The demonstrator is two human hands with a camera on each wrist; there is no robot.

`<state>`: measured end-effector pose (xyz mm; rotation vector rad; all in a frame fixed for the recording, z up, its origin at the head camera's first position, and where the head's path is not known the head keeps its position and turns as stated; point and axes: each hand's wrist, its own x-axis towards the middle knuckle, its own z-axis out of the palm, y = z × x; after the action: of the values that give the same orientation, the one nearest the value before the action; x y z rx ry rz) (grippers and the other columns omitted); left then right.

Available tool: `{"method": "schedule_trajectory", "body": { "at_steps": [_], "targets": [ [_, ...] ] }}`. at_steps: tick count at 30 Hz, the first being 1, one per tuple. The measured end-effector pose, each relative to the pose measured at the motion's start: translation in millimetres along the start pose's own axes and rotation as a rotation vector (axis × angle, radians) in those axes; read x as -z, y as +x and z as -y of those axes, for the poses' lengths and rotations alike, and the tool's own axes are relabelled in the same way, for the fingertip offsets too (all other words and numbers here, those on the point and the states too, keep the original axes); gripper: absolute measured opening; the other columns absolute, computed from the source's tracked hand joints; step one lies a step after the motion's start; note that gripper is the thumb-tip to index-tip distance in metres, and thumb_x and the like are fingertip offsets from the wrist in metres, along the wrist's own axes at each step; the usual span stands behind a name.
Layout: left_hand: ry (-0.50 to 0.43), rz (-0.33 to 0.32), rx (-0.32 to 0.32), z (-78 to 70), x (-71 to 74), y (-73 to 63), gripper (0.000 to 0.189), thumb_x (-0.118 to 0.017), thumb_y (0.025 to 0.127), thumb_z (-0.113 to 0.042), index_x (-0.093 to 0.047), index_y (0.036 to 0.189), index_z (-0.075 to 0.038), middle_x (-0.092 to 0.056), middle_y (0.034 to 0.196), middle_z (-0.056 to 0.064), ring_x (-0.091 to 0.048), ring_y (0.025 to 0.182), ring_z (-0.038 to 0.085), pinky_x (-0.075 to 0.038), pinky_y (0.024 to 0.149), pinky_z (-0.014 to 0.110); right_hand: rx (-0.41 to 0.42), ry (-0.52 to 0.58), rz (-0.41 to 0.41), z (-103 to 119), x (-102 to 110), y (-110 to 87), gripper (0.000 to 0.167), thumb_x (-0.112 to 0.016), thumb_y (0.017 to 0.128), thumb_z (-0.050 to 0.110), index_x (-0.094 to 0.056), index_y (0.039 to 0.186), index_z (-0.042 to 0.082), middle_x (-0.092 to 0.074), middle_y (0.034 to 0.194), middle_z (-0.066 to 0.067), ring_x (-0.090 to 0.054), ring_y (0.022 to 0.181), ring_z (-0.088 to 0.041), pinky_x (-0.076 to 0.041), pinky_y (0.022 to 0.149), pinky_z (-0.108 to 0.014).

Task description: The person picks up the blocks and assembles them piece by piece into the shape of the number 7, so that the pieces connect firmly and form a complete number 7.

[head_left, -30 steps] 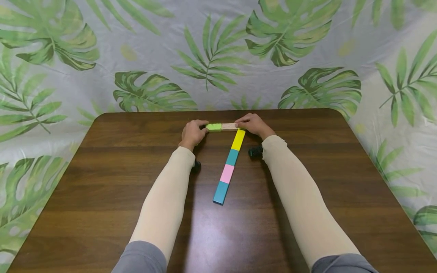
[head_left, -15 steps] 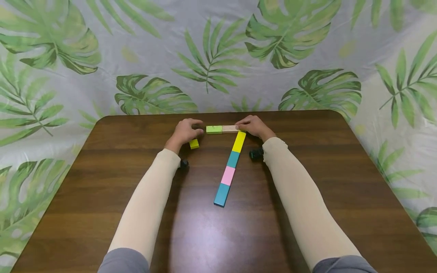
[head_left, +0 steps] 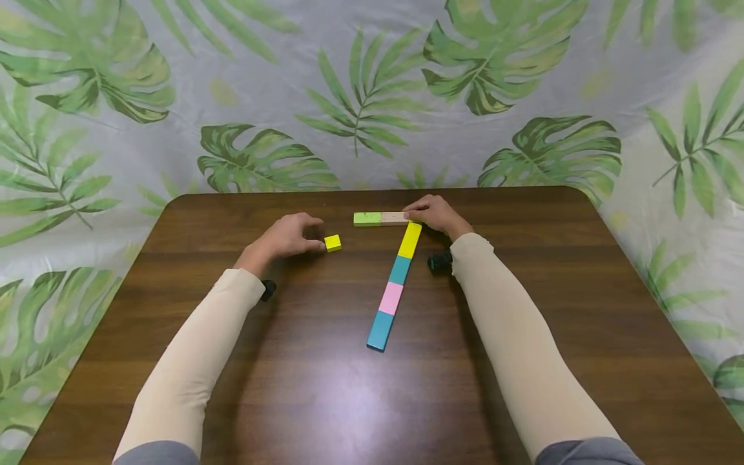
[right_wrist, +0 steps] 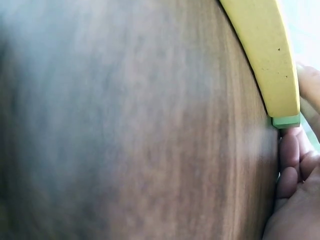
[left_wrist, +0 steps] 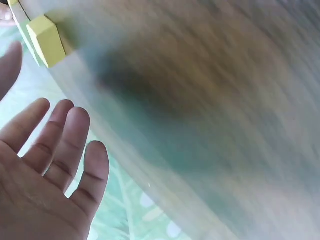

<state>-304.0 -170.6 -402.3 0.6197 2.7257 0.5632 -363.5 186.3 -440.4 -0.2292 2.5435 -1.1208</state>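
Note:
On the left of the table, my left hand (head_left: 287, 236) has relaxed, spread fingers and nothing in them. Its thumb tip is right beside a small yellow block (head_left: 333, 243), also seen in the left wrist view past the fingers (left_wrist: 72, 145). At the far side my right hand (head_left: 434, 213) pinches the right end of a pale wooden block (head_left: 393, 218). A bright green block (head_left: 367, 219) joins that block's left end. From the right end a slanting row runs toward me: a yellow block (head_left: 410, 240), teal block (head_left: 400, 270), pink block (head_left: 391, 298) and blue block (head_left: 380, 330).
The brown wooden table (head_left: 523, 290) has its far edge just beyond the green and pale blocks. Behind it hangs a leaf-printed cloth (head_left: 372, 84). A dark wrist camera (head_left: 440, 262) sits under the right wrist, close to the slanting row.
My left hand has let go of the green block's left end and drawn back left and toward me, uncovering the small yellow block. My right hand stays at the pale block.

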Motion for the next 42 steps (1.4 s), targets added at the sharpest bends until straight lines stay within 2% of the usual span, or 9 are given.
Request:
{"method": "schedule_trajectory", "body": {
  "at_steps": [8, 14, 25, 33, 42],
  "targets": [
    [-0.006, 0.014, -0.003, -4.1, -17.0, 10.4, 0.043, -0.073, 0.091, -0.026, -0.066, 0.13, -0.01, -0.062, 0.129, 0.013, -0.058, 0.116, 0.033, -0.046, 0.101, 0.049, -0.007, 0.024, 0.004, -2, -5, -1.2, 0.037, -0.058, 0.101, 0.03, -0.065, 0.132, 0.012, -0.041, 0.151, -0.014, -0.039, 0.139, -0.034, -0.038, 0.113, -0.051],
    [-0.013, -0.019, 0.02, -0.8, -20.1, 11.3, 0.039, -0.073, 0.09, -0.025, -0.069, 0.127, -0.012, -0.064, 0.129, 0.012, -0.058, 0.121, 0.035, -0.045, 0.104, 0.05, -0.003, 0.027, -0.01, -3, -7, 2.5, 0.036, -0.06, 0.1, 0.03, -0.067, 0.13, 0.012, -0.044, 0.147, -0.014, -0.039, 0.136, -0.033, -0.038, 0.112, -0.05],
    [-0.083, -0.023, 0.043, 1.9, -22.5, 12.7, 0.039, -0.072, 0.092, -0.024, -0.068, 0.129, -0.013, -0.063, 0.131, 0.011, -0.055, 0.124, 0.034, -0.043, 0.106, 0.049, -0.003, 0.014, -0.013, -1, -7, -0.6, 0.037, -0.059, 0.1, 0.03, -0.066, 0.131, 0.011, -0.043, 0.148, -0.015, -0.04, 0.136, -0.034, -0.038, 0.111, -0.051],
    [-0.169, -0.018, 0.093, 1.5, -21.9, 14.0, 0.04, -0.071, 0.092, -0.021, -0.066, 0.131, -0.013, -0.061, 0.134, 0.011, -0.054, 0.124, 0.032, -0.045, 0.104, 0.046, -0.01, -0.006, -0.006, -1, -4, 0.2, 0.037, -0.059, 0.1, 0.031, -0.066, 0.132, 0.012, -0.042, 0.15, -0.015, -0.038, 0.138, -0.035, -0.038, 0.113, -0.051],
    [-0.277, -0.096, 0.196, 0.2, -22.3, 25.8, 0.042, -0.068, 0.094, -0.021, -0.062, 0.133, -0.009, -0.062, 0.129, 0.015, -0.056, 0.116, 0.031, -0.046, 0.102, 0.045, -0.003, -0.051, -0.006, -1, -2, 3.6, 0.038, -0.058, 0.101, 0.033, -0.065, 0.132, 0.013, -0.042, 0.151, -0.015, -0.039, 0.139, -0.036, -0.037, 0.114, -0.052]
  ]
}}
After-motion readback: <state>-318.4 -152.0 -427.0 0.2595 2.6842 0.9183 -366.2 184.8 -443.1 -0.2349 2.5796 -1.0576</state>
